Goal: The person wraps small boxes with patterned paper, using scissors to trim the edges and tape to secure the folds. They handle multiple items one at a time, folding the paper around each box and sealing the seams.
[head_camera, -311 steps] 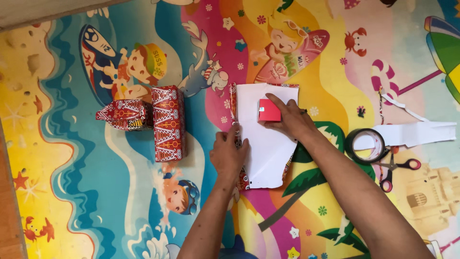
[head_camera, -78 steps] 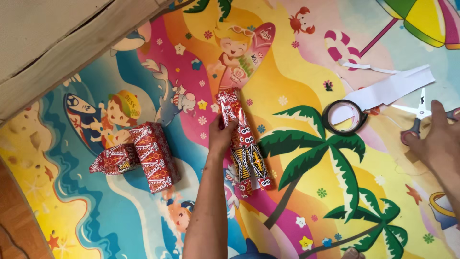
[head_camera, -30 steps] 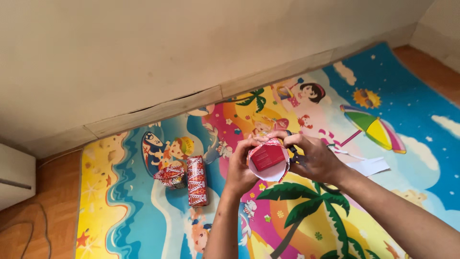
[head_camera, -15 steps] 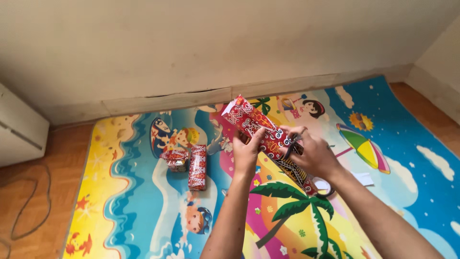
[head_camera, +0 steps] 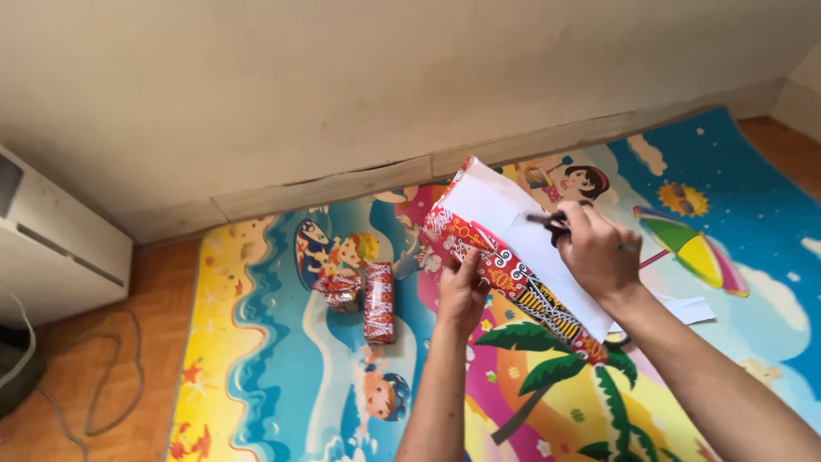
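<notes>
Head view: my left hand (head_camera: 462, 291) clamps the red patterned wrapping paper (head_camera: 505, 261) held above the play mat (head_camera: 282, 376), my right hand (head_camera: 599, 252) grips black scissors (head_camera: 552, 224) at its white side — loose paper may tear crooked.

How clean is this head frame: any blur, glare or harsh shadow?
Head view: soft, even light, with no glare or hard shadows; right hand and scissors slightly motion-blurred, wrapping paper and mat print fairly sharp; baseboard bows from wide-angle distortion.
</notes>
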